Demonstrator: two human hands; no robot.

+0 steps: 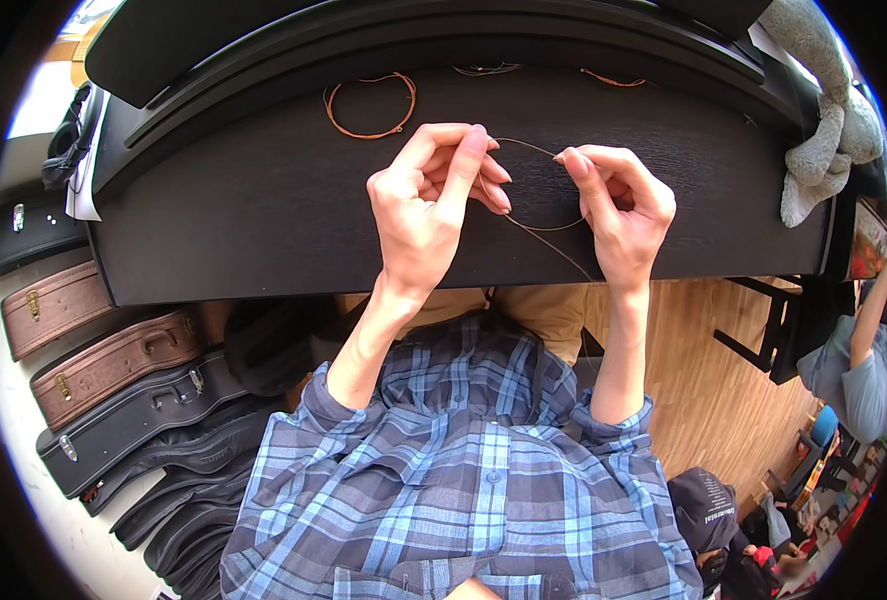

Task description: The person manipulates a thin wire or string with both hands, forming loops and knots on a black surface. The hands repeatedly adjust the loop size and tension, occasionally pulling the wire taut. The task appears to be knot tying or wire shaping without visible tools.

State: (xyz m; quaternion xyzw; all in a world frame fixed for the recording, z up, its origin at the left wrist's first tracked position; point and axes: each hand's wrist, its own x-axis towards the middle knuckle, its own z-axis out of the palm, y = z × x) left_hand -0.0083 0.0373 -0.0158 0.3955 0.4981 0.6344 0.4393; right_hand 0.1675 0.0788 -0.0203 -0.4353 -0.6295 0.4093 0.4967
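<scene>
A thin metal string, like a guitar string [548, 229], runs in a loose loop between my hands, above the front part of the black tabletop. My left hand [433, 185] pinches it between thumb and forefinger, the other fingers curled. My right hand [618, 200] pinches the same loop at its right side with thumb and fingertips. One tail of the string slants down to the right toward my right wrist, where it is hard to follow. Beyond my left hand lies a coiled copper-coloured string [400, 128].
Farther back on the black tabletop [243, 210] lie a silvery string coil [486, 70] and another copper-coloured one [613, 80]. A grey plush toy [821, 160] hangs at the right end. Instrument cases [123, 360] line the floor at left. Another person [858, 365] is at far right.
</scene>
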